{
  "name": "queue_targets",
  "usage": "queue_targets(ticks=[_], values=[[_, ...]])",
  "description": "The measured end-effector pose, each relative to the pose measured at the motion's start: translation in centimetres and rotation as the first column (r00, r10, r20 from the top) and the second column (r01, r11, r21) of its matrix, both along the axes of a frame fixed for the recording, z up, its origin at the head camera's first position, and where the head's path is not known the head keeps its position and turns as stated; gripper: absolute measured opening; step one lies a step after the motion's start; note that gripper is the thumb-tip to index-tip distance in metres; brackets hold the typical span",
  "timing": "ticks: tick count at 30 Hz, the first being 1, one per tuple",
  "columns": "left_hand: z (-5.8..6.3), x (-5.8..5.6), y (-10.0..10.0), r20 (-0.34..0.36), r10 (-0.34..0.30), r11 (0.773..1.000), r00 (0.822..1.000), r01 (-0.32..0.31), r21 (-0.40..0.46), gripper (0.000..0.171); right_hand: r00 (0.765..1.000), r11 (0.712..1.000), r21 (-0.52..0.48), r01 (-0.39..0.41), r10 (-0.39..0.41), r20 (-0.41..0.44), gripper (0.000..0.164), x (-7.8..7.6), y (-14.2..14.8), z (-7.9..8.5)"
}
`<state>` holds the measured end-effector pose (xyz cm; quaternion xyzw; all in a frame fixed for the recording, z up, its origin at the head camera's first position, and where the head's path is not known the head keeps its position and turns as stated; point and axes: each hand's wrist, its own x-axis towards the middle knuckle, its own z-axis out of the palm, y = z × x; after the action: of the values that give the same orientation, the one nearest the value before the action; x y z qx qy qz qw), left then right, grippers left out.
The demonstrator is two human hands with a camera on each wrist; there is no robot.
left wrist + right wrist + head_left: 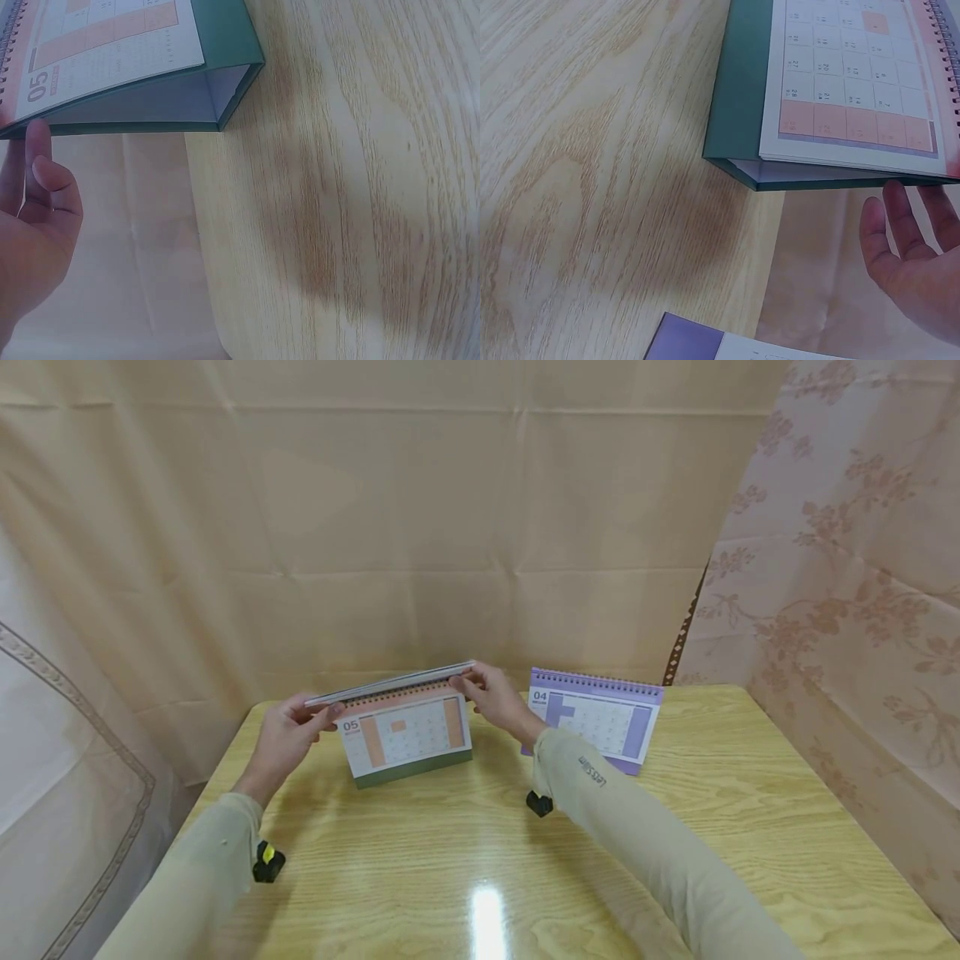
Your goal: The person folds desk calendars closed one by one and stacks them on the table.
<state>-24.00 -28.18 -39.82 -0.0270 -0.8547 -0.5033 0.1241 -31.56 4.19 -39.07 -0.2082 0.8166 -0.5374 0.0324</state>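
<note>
A desk calendar [408, 731] with a green base stands on the table, showing an orange page marked 05. My left hand [283, 742] pinches its upper left corner between thumb and fingers. At the upper right corner my right hand [495, 697] grips it the same way. A thin stack of pages [390, 682] is lifted along the top, just behind the ring binding, and spans both hands. In the left wrist view the green stand [225, 34] shows its hollow side. Fingers of the right hand [922, 259] reach behind the calendar's top corner in the right wrist view.
A purple desk calendar [600, 714] marked 04 stands to the right, partly behind my right forearm. The wooden table [405, 877] reaches back to a beige curtain [390, 527]. A floral curtain [847, 610] hangs at the right and a white one [67, 760] at the left.
</note>
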Motion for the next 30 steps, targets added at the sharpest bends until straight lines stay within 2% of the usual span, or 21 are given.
queue_targets(ticks=[4,10,23,28,30], values=[[0.04,0.05,0.04,-0.008,0.000,1.000,1.000,0.000,0.006,0.037,1.000,1.000,-0.009,-0.006,0.006,-0.016,0.023,-0.04,0.02,-0.10],[-0.07,0.02,-0.08,-0.025,-0.025,0.998,0.999,0.026,0.050,0.025,1.000,0.999,-0.036,-0.017,0.016,-0.023,0.025,-0.24,0.04,-0.41],[0.04,0.11,-0.20,-0.004,-0.022,0.998,1.000,0.022,0.062,0.026,1.000,0.999,-0.033,-0.024,0.023,-0.013,0.032,-0.17,0.06,-0.36],[0.11,0.18,-0.20,-0.023,-0.017,0.998,1.000,0.018,0.055,0.025,0.999,0.997,-0.070,-0.040,0.041,0.006,0.046,-0.20,-0.01,-0.41],[0.15,0.25,-0.19,-0.042,-0.020,0.999,0.999,0.022,0.048,0.025,0.999,0.996,-0.083,-0.043,0.044,0.012,0.058,-0.18,-0.01,-0.41]])
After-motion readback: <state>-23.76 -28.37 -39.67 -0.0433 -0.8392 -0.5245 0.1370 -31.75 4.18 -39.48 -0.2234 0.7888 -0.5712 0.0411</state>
